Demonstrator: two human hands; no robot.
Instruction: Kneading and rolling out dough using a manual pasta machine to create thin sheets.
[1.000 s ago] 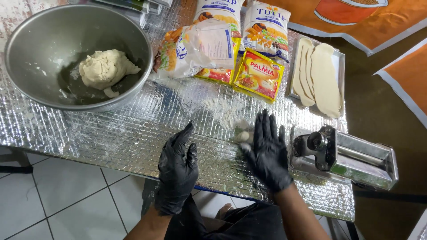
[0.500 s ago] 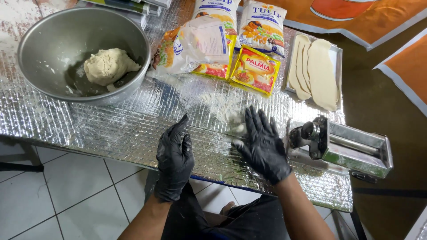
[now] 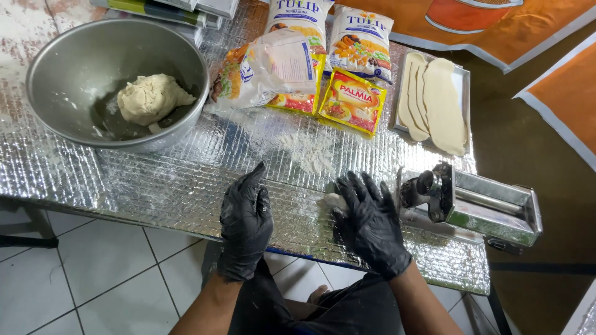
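Gloved hands over a small piece of dough on a foil-covered bench

The right hand (image 3: 367,224), fingers spread open, lies on a small pale dough piece (image 3: 331,201) at the bench's (image 3: 155,186) near edge, just beside a metal pasta roller (image 3: 472,205). The left hand (image 3: 246,217) rests open on the foil, holding nothing. Farther back stand a steel bowl (image 3: 49,62) with a dough lump (image 3: 151,99), several food packets (image 3: 352,102), and a tray (image 3: 462,77) of flat dough sheets (image 3: 442,105).

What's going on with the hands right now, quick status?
Left hand open on the foil table, holding nothing. Right hand flat on a small dough piece. Pasta roller just beside the right hand.
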